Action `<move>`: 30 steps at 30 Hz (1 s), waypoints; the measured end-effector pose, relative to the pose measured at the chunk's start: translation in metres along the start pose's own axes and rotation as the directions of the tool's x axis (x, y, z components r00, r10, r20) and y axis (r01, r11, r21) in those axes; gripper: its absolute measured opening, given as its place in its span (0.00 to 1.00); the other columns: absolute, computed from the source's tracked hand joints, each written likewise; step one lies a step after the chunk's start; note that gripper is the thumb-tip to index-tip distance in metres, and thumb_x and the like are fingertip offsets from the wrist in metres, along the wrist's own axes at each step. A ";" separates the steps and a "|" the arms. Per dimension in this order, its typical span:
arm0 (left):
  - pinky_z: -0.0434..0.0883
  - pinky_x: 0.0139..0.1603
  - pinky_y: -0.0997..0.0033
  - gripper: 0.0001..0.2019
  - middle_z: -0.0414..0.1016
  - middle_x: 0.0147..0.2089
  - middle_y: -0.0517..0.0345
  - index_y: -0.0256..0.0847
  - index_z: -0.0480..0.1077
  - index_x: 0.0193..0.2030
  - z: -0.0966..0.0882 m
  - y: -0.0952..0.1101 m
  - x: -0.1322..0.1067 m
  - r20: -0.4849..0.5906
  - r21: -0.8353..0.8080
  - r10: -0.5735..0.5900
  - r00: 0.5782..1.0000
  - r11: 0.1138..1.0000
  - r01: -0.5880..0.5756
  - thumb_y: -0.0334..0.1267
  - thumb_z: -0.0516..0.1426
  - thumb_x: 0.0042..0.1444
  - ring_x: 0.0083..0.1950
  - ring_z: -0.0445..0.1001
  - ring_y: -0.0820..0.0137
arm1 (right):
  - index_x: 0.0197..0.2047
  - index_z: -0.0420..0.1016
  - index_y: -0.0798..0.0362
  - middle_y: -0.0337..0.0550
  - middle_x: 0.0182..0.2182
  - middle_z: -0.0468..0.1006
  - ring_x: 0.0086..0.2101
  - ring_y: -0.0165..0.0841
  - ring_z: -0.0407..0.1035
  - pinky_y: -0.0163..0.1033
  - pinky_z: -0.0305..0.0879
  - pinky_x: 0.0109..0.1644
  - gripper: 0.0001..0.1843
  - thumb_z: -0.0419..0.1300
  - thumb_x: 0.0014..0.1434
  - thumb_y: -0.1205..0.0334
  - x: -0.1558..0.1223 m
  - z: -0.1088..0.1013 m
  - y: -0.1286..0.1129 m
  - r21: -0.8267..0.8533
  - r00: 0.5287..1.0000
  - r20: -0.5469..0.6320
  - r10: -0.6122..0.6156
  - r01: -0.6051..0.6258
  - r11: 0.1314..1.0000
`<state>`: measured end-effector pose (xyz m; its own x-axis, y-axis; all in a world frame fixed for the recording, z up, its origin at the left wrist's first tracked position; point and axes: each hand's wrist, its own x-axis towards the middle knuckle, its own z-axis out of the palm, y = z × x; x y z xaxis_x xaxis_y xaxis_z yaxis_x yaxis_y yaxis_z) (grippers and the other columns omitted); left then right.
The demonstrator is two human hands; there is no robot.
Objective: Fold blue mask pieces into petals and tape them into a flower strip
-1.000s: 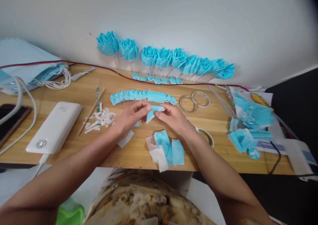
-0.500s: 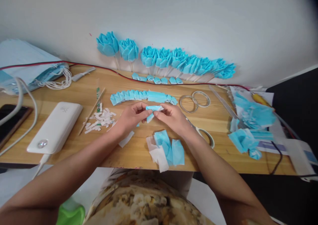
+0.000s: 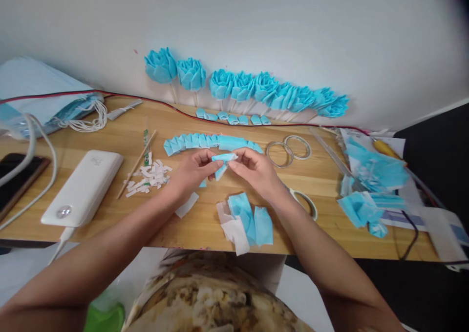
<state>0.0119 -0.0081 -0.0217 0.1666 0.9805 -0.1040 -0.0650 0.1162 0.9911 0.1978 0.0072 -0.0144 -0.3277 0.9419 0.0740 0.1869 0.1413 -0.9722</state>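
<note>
Nearest on my feed: patterned garment (image 3: 220,298), then the wooden table (image 3: 318,237). Close to its front edge I have loose blue fabric pieces (image 3: 244,215) overlapping white fabric pieces (image 3: 236,234). White power bank (image 3: 86,185) off to the left, cable plugged in. Beyond the loose pieces, my left hand (image 3: 194,173) pinches one side of a folded blue fabric piece (image 3: 220,170), thumb on top; my right hand (image 3: 256,171) grips its other end by the fingertips. Piece sits between both hands, in front of the row of folded blue petals (image 3: 192,140). White paper scraps (image 3: 152,176) and a wooden stick (image 3: 135,167) left of the hands. Two thin rings (image 3: 280,155) overlap right of the petals. Farther: small folded blue pieces (image 3: 233,119), red-black wire (image 3: 157,101), then blue fabric flowers (image 3: 161,67) on sticks, along the wall (image 3: 234,19).
</note>
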 end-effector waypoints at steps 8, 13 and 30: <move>0.64 0.29 0.73 0.15 0.70 0.23 0.66 0.39 0.68 0.29 0.002 0.002 -0.002 0.037 0.000 -0.037 0.999 0.999 0.037 0.47 0.65 0.50 0.23 0.67 0.76 | 0.36 0.76 0.51 0.36 0.29 0.76 0.29 0.28 0.69 0.35 0.65 0.35 0.06 0.64 0.58 0.58 -0.001 0.001 0.005 -0.118 0.986 -0.130 -0.102 0.086 0.989; 0.68 0.29 0.72 0.18 0.75 0.26 0.63 0.39 0.68 0.32 0.004 0.004 -0.002 0.072 -0.007 -0.068 0.995 0.998 0.069 0.51 0.67 0.48 0.25 0.70 0.74 | 0.33 0.76 0.51 0.36 0.27 0.77 0.29 0.29 0.70 0.35 0.67 0.36 0.03 0.62 0.59 0.63 -0.004 0.005 -0.002 -0.280 0.959 -0.166 -0.231 0.179 0.943; 0.65 0.30 0.74 0.15 0.74 0.25 0.63 0.38 0.74 0.30 0.002 0.000 -0.001 0.021 -0.011 -0.068 0.997 0.998 0.068 0.48 0.66 0.49 0.24 0.69 0.76 | 0.38 0.77 0.52 0.44 0.33 0.80 0.34 0.34 0.73 0.41 0.69 0.41 0.04 0.60 0.63 0.65 -0.005 0.005 0.001 -0.558 0.859 -0.091 -0.504 0.376 0.740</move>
<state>0.0134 -0.0095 -0.0219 0.1908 0.9669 -0.1694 -0.0645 0.1845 0.9807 0.1945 0.0008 -0.0167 -0.2914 0.7654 0.5738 0.5316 0.6283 -0.5680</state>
